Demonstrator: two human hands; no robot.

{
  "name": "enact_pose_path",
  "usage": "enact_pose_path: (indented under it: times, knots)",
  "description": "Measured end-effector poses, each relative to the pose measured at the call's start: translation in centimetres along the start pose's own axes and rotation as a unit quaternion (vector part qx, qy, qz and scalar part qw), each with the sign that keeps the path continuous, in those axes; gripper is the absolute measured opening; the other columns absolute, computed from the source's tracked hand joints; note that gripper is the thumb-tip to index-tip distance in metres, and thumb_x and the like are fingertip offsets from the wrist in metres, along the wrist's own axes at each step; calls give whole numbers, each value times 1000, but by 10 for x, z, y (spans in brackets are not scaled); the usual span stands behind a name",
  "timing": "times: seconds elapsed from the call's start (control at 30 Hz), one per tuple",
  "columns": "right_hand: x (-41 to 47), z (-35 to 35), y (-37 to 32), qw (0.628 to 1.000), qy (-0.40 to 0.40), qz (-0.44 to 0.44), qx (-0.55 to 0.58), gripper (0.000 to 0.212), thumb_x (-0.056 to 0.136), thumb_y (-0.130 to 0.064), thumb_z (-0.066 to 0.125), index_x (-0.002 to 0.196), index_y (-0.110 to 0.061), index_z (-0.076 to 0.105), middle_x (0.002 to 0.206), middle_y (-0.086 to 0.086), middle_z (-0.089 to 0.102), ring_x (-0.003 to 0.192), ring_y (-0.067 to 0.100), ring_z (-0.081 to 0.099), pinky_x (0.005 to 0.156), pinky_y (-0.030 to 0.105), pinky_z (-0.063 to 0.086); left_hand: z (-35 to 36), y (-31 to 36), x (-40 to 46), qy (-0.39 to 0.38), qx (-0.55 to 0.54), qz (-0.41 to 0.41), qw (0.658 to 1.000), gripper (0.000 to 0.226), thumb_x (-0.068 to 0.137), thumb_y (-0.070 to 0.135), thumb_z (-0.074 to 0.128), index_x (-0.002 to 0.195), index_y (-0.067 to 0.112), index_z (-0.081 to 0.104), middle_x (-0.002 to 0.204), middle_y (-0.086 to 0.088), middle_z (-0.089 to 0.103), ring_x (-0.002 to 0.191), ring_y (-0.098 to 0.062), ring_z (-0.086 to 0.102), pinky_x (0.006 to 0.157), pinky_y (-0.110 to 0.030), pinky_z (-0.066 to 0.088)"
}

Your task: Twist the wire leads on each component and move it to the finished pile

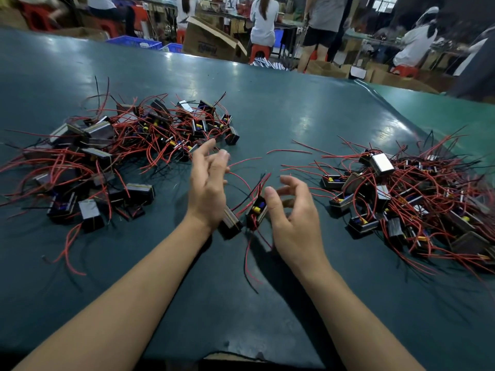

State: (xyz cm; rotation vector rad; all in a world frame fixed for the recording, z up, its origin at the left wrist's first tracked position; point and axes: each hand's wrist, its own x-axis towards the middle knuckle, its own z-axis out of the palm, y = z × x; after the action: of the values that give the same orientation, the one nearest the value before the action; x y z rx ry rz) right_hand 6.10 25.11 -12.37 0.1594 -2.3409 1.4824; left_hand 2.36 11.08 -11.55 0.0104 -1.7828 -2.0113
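Two components between your open hands, leads loose.

Your left hand (207, 183) and right hand (292, 210) hover apart, fingers relaxed, gripping nothing; two components (255, 210) lie on the desk (267, 116) between them. The block bodies look small, rigid and light, the red leads (241, 180) thin and springy: steady a body, pinch the leads near their free ends.

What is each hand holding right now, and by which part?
Nothing. The left hand and right hand hang open over two components lying on the table.
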Motion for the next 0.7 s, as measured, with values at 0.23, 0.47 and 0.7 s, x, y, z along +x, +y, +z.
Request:
enact_pose_path:
  times: [0.23, 0.47, 0.7]
  knots:
    - [-10, 8, -24, 964, -118, -91, -222, 68, 87, -54, 59, 143, -19, 43, 144, 7, 40, 130, 26, 41, 107, 39, 38, -5, -4, 9, 106, -114, -32, 987, 54, 91, 55, 29, 109, 13, 57, 87, -6, 62, 61, -9, 47, 56, -23, 33]
    - [0, 32, -32, 915, -156, -69, -367, 31, 92, -37, 58, 114, -15, 59, 145, 3, 34, 113, 32, 44, 90, 34, 39, -25, -6, 22, 209, -196, -80, 955, 54, 103, 50, 24, 92, 12, 60, 69, -7, 61, 48, -10, 42, 48, -23, 28]
    - [59, -52, -29, 934, 126, -116, -314, 25, 85, -24, 69, 103, -8, 65, 124, 14, 54, 105, 35, 54, 92, 37, 41, -14, -9, 20, 174, -1, -29, 984, 16, 97, 27, 54, 85, 19, 60, 73, 3, 60, 61, -5, 51, 62, -22, 41]
